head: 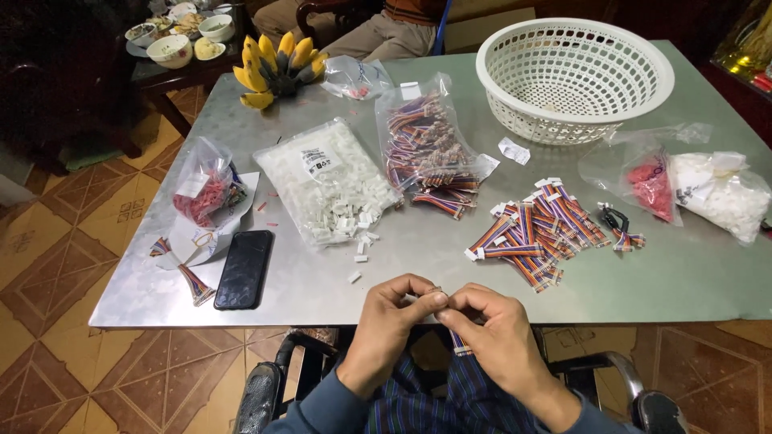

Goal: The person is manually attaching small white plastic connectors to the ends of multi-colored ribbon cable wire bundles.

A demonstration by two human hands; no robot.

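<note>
Rainbow-striped ribbon cable (459,345) pinched between both hands at the near edge of the grey metal surface (450,277), its loose end hanging down between the wrists. Left hand (392,317) curled, thumb and forefinger closed narrow on a small piece at the cable's top end; too small to tell what kind. Right hand (492,325) pressed against the left, fingers (450,304) bent tight on the same cable just below.

Further out on the surface, right of centre, a loose pile of finished cables with white plugs (535,229). Behind it a clear bag of more striped cables (426,149), and beside that a bigger clear bag of white plastic connectors (330,181), a few spilled out near its open end. At the left, a black phone (244,268) lying flat, just beside a small bag of red parts (205,189) on paper. At the far right, two more bags, one of red pieces (651,186), one of white (720,193). White perforated basket (572,76) at the back right, bunch of bananas (276,64) at the back left. Beyond the far edge, a seated person's knees (378,32)
</note>
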